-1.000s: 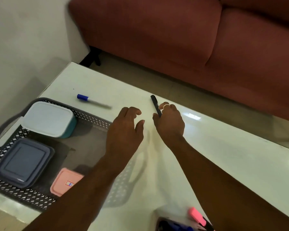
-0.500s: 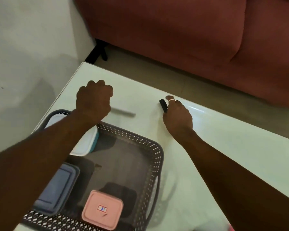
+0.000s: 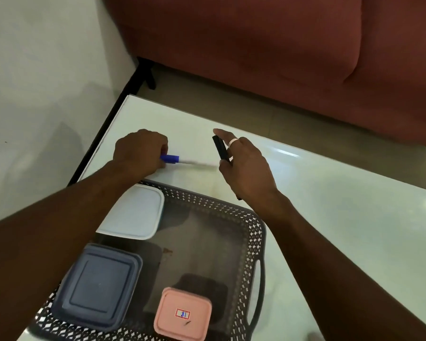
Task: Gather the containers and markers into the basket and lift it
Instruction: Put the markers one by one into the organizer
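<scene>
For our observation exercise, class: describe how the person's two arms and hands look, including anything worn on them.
Both forearms are bare, with no sleeves, watch or gloves in view. The right hand wears a pale band around one finger. The left hand shows nothing worn.

Two bare, sleeveless forearms; a pale ring (image 3: 232,142) on one finger of the right hand (image 3: 246,166)

Three containers (image 3: 133,212) in the basket (image 3: 257,232) on the table (image 3: 330,217), both markers (image 3: 221,147) beyond its far rim
</scene>
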